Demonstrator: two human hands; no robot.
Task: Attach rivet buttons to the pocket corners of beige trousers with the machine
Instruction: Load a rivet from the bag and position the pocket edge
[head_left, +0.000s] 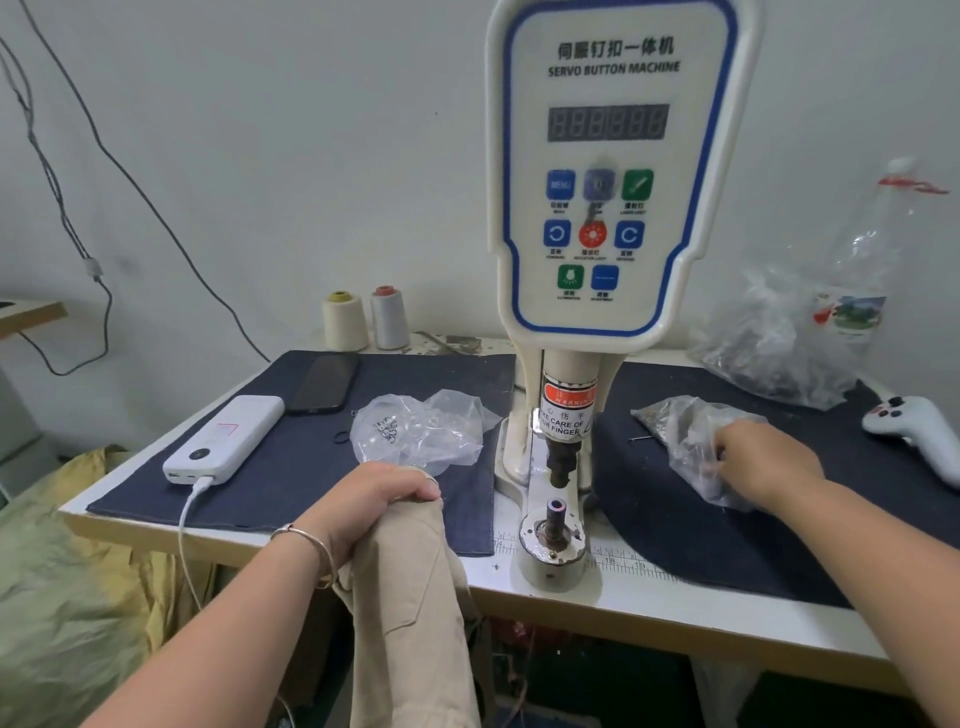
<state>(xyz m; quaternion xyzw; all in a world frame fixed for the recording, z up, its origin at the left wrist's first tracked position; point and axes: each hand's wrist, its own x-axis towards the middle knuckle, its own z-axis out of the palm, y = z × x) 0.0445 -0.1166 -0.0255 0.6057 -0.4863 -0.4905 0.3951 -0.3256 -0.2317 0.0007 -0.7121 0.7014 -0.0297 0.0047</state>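
The white servo button machine (613, 171) stands at the table's middle, its punch head (560, 470) above the lower die post (555, 506). My left hand (374, 501) is shut on a bunched fold of the beige trousers (415, 613), which hang over the table's front edge left of the die. My right hand (763, 457) reaches into a small clear plastic bag (685, 441) of rivet parts right of the machine; its fingertips are hidden in the plastic. A second small clear bag (415, 431) with a few metal pieces lies left of the machine.
A white power bank (223, 441) with cable and a dark phone (322, 384) lie on the navy cloth (291, 467) at left. Two thread cones (363, 319) stand behind. A large clear bag (789, 332) and a white game controller (914, 431) sit at right.
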